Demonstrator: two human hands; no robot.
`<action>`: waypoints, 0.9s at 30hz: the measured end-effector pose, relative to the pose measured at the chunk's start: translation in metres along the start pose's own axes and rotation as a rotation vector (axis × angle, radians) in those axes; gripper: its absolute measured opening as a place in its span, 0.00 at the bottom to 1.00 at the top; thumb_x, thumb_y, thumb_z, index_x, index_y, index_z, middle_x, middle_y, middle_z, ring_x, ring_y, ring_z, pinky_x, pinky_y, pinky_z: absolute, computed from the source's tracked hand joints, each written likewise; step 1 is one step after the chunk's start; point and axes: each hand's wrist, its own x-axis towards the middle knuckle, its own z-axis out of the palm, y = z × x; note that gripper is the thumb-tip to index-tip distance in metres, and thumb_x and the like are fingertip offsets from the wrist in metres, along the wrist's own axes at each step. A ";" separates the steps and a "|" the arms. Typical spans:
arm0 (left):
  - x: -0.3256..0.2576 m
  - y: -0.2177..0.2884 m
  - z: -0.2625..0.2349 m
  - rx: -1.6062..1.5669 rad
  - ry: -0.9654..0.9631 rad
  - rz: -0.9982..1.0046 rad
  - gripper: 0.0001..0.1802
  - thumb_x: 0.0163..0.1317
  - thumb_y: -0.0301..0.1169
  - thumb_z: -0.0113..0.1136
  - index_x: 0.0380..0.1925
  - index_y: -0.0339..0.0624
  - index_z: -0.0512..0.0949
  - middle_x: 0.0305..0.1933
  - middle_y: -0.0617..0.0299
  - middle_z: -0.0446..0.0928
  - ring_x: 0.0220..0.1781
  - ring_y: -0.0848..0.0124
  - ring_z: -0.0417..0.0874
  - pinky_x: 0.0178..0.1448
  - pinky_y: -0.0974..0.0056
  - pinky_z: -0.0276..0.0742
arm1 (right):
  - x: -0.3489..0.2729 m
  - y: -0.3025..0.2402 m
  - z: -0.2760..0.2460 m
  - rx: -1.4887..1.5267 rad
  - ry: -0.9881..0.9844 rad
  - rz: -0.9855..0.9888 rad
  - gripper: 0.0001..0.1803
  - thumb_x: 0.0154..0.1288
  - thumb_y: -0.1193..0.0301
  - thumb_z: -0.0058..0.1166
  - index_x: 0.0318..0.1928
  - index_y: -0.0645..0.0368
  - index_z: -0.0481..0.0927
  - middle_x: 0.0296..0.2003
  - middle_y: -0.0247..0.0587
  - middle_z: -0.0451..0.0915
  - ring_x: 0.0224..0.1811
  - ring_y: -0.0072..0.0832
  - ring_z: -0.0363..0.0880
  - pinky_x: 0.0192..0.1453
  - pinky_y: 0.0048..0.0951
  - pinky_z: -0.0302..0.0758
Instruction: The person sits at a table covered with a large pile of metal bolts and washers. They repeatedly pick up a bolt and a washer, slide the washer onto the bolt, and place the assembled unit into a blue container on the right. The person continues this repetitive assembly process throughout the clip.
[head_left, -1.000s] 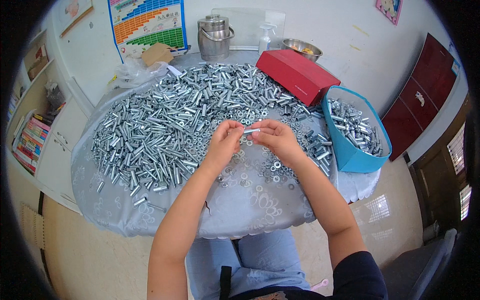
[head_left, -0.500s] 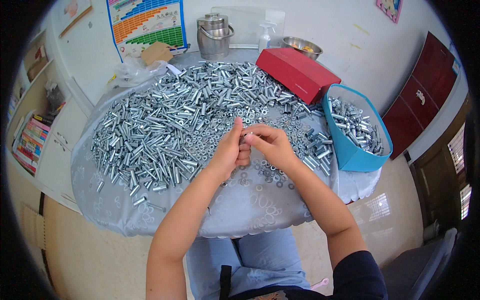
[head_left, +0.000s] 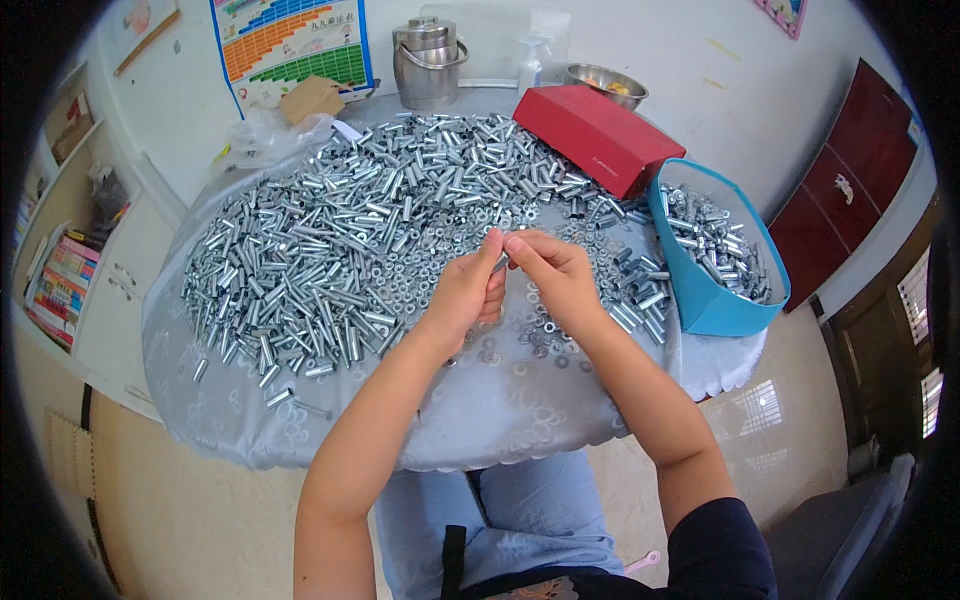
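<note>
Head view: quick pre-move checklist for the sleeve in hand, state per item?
1. Left hand grips small metal sleeve: ok.
2. Right hand fingertips meet the sleeve's end: ok.
3. Washer on the sleeve: cannot tell, fingers hide it.
4. Loose washers on the table beside the hands: ok.
5. Blue bin at the right, open, partly filled: ok.
6. Pile of sleeves beside the left hand: ok.
</note>
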 end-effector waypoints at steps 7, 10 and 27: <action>-0.003 0.002 0.003 -0.080 0.106 -0.013 0.29 0.62 0.54 0.41 0.08 0.52 0.53 0.07 0.73 0.50 0.09 0.80 0.50 0.15 0.73 0.46 | -0.003 -0.004 0.003 -0.063 0.013 -0.056 0.09 0.60 0.71 0.52 0.35 0.65 0.80 0.32 0.36 0.78 0.33 0.18 0.70 0.37 0.19 0.67; -0.003 0.005 0.004 -0.104 0.134 -0.002 0.28 0.62 0.53 0.40 0.07 0.52 0.53 0.07 0.74 0.49 0.08 0.80 0.50 0.15 0.73 0.46 | -0.004 -0.008 0.003 -0.085 0.002 -0.058 0.08 0.60 0.71 0.52 0.36 0.63 0.80 0.33 0.35 0.78 0.33 0.18 0.70 0.36 0.20 0.66; 0.004 0.007 -0.019 -0.248 0.207 0.188 0.29 0.67 0.51 0.30 0.07 0.50 0.52 0.07 0.71 0.47 0.09 0.77 0.48 0.15 0.70 0.45 | -0.008 0.006 -0.010 -0.753 -0.472 -0.144 0.10 0.49 0.70 0.58 0.34 0.59 0.80 0.34 0.46 0.75 0.39 0.40 0.74 0.44 0.36 0.70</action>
